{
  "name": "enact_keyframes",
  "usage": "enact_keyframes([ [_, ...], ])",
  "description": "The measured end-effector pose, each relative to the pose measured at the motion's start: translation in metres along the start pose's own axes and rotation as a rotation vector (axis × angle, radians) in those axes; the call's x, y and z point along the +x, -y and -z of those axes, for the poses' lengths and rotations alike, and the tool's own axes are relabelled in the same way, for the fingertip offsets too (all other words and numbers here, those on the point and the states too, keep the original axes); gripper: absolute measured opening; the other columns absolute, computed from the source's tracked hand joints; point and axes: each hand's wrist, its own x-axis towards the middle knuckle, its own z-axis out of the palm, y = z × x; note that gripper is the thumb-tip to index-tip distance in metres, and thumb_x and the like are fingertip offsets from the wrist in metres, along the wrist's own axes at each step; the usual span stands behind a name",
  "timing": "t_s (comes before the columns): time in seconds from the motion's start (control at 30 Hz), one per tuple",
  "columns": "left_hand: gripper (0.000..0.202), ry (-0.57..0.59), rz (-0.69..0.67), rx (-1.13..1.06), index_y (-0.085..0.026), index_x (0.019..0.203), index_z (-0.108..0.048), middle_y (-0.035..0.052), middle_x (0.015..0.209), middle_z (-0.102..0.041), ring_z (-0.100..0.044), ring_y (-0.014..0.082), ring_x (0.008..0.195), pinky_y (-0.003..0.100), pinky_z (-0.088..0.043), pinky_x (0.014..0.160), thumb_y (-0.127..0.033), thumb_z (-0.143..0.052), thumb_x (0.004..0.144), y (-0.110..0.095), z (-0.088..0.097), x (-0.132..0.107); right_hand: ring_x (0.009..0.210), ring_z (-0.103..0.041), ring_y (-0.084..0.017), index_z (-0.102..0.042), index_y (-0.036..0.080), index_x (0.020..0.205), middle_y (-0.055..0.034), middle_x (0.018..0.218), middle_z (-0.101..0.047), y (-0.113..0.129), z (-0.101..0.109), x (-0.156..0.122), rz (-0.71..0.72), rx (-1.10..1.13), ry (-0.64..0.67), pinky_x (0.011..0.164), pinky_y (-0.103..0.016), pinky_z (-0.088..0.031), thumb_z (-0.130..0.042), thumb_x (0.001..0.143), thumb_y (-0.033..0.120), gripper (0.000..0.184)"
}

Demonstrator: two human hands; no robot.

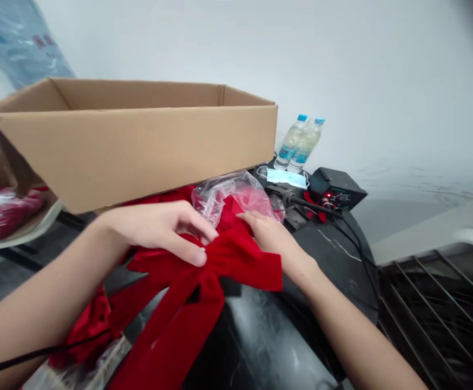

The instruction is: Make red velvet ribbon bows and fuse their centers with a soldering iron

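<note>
Red velvet bow (240, 260) between left hand (159, 230) and right hand (267, 235)

Black table (326, 252) | two water bottles (299, 143) | face mask (286, 177) | soldering station (336, 189)

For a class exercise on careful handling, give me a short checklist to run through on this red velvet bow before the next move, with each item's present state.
Left hand on the red velvet bow: ok, its fingers rest at the centre.
Right hand on the bow: ok, touching its upper loop.
Bow's knot tight: cannot tell, the view doesn't settle it.
Cardboard box clear of the left wrist: cannot tell, its lower edge looks very close.
Left forearm free of cable: not ok, a black cable lies across it.
Soldering station off: not ok, a red light shows.
</note>
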Motion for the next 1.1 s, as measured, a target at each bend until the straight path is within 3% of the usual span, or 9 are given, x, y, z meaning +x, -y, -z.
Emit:
enact_keyframes([
  [0.1, 0.021, 0.159, 0.005, 0.099, -0.027, 0.101, -0.085, 0.0041, 0.1, -0.083, -0.079, 0.0302, 0.092, 0.033, -0.061, 0.081, -0.032, -0.081, 0.081, 0.028, -0.007, 0.04, 0.102, -0.073, -0.029, -0.065, 0.013, 0.13, -0.016, 0.115, -0.07, -0.004, -0.012, 0.003, -0.042, -0.029, -0.029, 0.085, -0.038, -0.055, -0.049, 0.105, 0.019, 0.03],
  [0.3, 0.025, 0.03, 0.006, 0.045, -0.021, 0.094, -0.079, 0.0046, 0.095, -0.082, -0.078, 0.0228, 0.092, 0.03, -0.06, 0.086, -0.037, -0.087, 0.076, 0.076, -0.013, 0.06, 0.099, -0.073, -0.024, -0.073, 0.02, 0.112, -0.0109, 0.122, -0.068, -0.017, -0.018, 0.003, -0.018, 0.011, -0.066, 0.082, -0.032, -0.055, -0.056, 0.103, 0.023, 0.019],
  [0.47, 0.033, -0.143, 0.018, -0.012, -0.018, 0.105, -0.082, 0.0067, 0.101, -0.083, -0.079, 0.022, 0.095, 0.029, -0.063, 0.088, -0.038, -0.086, 0.079, 0.074, -0.014, 0.058, 0.085, -0.074, -0.017, -0.066, 0.02, 0.109, -0.0049, 0.098, -0.074, -0.024, -0.018, 0.002, -0.078, 0.172, -0.286, 0.079, -0.028, -0.057, -0.05, 0.107, 0.025, 0.017],
  [0.57, 0.054, -0.43, -0.02, -0.131, -0.024, 0.129, -0.073, 0.0043, 0.102, -0.083, -0.08, 0.0205, 0.093, 0.028, -0.065, 0.089, -0.034, -0.087, 0.078, 0.069, -0.018, 0.057, 0.059, -0.071, -0.014, -0.063, 0.022, 0.11, 0.0014, 0.075, -0.071, -0.021, -0.017, -0.005, -0.109, 0.452, -0.519, 0.057, -0.024, -0.058, -0.053, 0.106, 0.029, 0.012],
  [0.67, 0.081, -0.488, -0.123, -0.217, -0.034, 0.152, -0.053, 0.0013, 0.098, -0.083, -0.081, 0.0213, 0.086, 0.029, -0.069, 0.079, -0.028, -0.087, 0.079, 0.067, -0.023, 0.056, 0.065, -0.075, -0.014, -0.066, 0.025, 0.112, -0.0005, 0.089, -0.077, -0.014, -0.014, -0.012, 0.045, 0.476, -0.685, 0.059, -0.024, -0.061, -0.062, 0.101, 0.019, 0.012],
  [0.77, 0.045, -0.438, -0.198, -0.237, -0.026, 0.127, -0.075, 0.0023, 0.093, -0.084, -0.082, 0.0206, 0.083, 0.026, -0.069, 0.078, -0.022, -0.083, 0.084, 0.067, -0.028, 0.057, 0.094, -0.078, -0.018, -0.068, 0.024, 0.115, -0.0046, 0.109, -0.079, -0.008, -0.011, -0.015, 0.266, 0.359, -0.675, 0.088, -0.029, -0.063, -0.064, 0.096, 0.007, 0.026],
  [0.87, 0.013, -0.561, -0.249, -0.199, -0.02, 0.095, -0.084, 0.0018, 0.087, -0.084, -0.081, 0.016, 0.077, 0.019, -0.066, 0.077, -0.017, -0.083, 0.082, 0.067, -0.031, 0.058, 0.107, -0.074, -0.02, -0.069, 0.021, 0.118, -0.0077, 0.115, -0.077, -0.005, -0.01, -0.013, 0.353, 0.437, -0.621, 0.099, -0.035, -0.06, -0.071, 0.091, 0.006, 0.031],
  [1.0, 0.024, -0.581, -0.25, -0.231, -0.019, 0.099, -0.083, 0.003, 0.101, -0.084, -0.081, 0.0186, 0.089, 0.023, -0.066, 0.085, -0.015, -0.087, 0.076, 0.066, -0.034, 0.059, 0.105, -0.073, -0.021, -0.074, 0.022, 0.107, -0.0078, 0.113, -0.075, -0.005, -0.012, -0.011, 0.306, 0.481, -0.661, 0.096, -0.038, -0.061, -0.078, 0.086, 0.008, 0.026],
  [1.1, 0.026, -0.605, -0.283, -0.175, -0.018, 0.097, -0.082, 0.0047, 0.105, -0.083, -0.081, 0.0207, 0.091, 0.025, -0.068, 0.083, -0.015, -0.089, 0.072, 0.067, -0.038, 0.058, 0.107, -0.072, -0.022, -0.076, 0.023, 0.101, -0.01, 0.127, -0.071, -0.004, -0.012, -0.011, 0.24, 0.534, -0.629, 0.097, -0.039, -0.06, -0.079, 0.087, 0.01, 0.019],
])
